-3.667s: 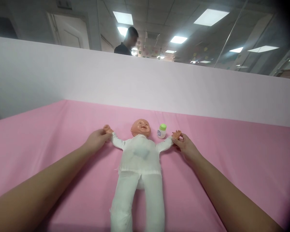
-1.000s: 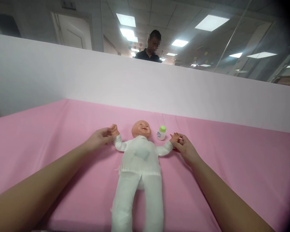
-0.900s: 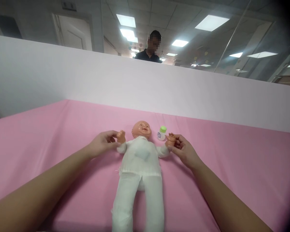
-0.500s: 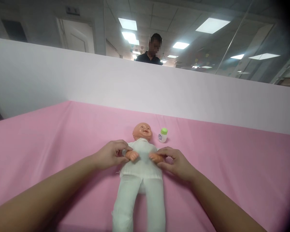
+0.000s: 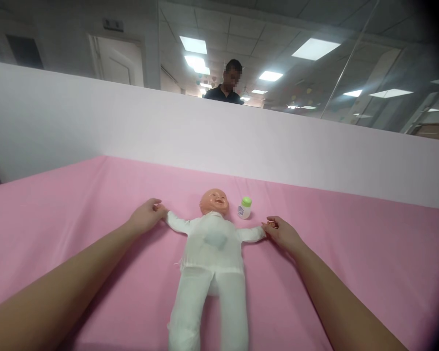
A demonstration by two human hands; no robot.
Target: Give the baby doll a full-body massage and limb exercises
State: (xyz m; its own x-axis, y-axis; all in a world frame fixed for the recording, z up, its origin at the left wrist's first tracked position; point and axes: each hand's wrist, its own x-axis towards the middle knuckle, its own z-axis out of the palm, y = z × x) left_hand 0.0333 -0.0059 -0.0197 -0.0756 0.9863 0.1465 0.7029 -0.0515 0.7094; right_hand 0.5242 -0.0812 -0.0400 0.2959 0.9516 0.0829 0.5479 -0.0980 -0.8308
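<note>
A baby doll (image 5: 214, 248) in a white cloth body lies on its back, head away from me, both arms stretched out sideways. My left hand (image 5: 146, 215) is closed around the doll's hand on the left, whose orange fingers partly show at my fingertips. On the other side my right hand (image 5: 281, 233) pinches the doll's other hand, mostly covered by my fingers. The doll's head (image 5: 214, 202) is bare hard plastic with an open mouth. Close to it, on the right, stands a small clear bottle (image 5: 244, 208) with a green cap.
Under the doll spreads a pink sheet (image 5: 332, 263) with soft creases. A white low wall (image 5: 205, 129) runs along the far side, topped by glass. Beyond the glass a person (image 5: 225, 90) in a dark shirt looks down.
Both my hands have moved outward, drawing the doll's arms from over its chest to full stretch at its sides. The view has tipped slightly upward.
</note>
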